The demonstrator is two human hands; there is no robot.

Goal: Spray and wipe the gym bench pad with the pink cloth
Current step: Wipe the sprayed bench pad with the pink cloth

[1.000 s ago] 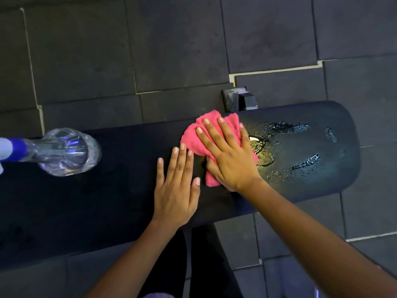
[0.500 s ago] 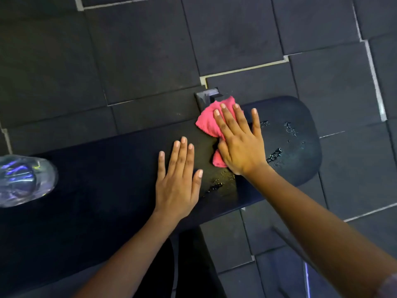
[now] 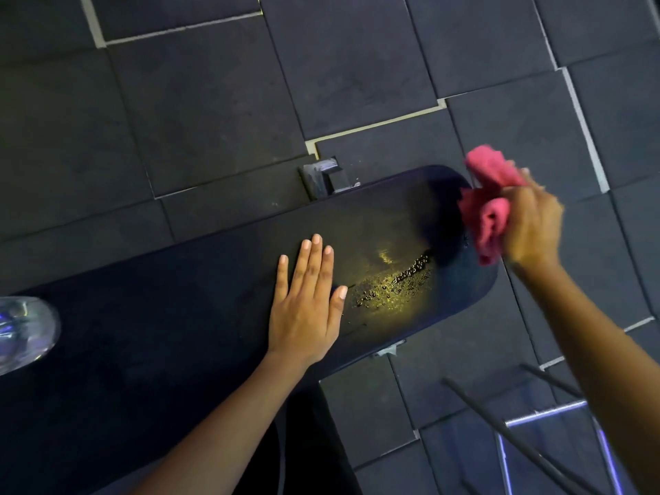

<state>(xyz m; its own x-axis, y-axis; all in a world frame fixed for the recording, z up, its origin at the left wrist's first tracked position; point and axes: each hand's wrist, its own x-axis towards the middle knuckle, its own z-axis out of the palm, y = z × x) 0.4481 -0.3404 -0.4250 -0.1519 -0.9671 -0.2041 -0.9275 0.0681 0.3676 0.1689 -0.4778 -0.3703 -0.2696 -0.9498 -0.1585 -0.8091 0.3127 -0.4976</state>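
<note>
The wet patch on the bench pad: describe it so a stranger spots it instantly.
Find the long dark bench pad crossing the tiled floor. Between the flat left hand and the pink cloth at the rounded end lies the wet patch: glistening droplets catching yellowish light, unlike the matte pad around.

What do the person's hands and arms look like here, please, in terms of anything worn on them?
Both forearms are bare, with no sleeves, gloves, watch or rings visible. The left hand shows short, pale, unpainted-looking nails. The right hand is motion-blurred, so its nails cannot be made out.

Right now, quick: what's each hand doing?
Left hand: open, flat on the bench pad, holding nothing.
Right hand: closed on the bunched pink cloth at the pad's end.
</note>
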